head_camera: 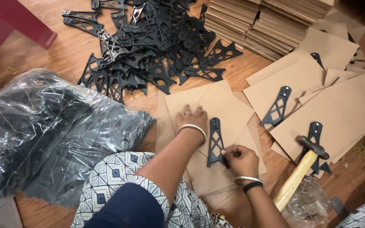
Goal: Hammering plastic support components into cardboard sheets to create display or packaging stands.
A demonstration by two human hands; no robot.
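A black lattice-cut bracket [215, 139] lies on a brown cardboard sheet [229, 105] on the wooden floor in front of me. My right hand [240, 159] pinches the bracket's near end with fingertips closed on it. My left hand [192, 119] rests flat on the same sheet just left of the bracket, fingers together, a metal bangle on the wrist. Two more black brackets [277, 106] [315, 131] lie on other cardboard sheets to the right.
A large heap of black brackets [153, 46] lies at the top. Stacked cardboard [254, 25] stands top right. A clear plastic bag of parts [43, 131] fills the left. A wooden-handled hammer [303, 166] lies at the right, by a small plastic bag [307, 207].
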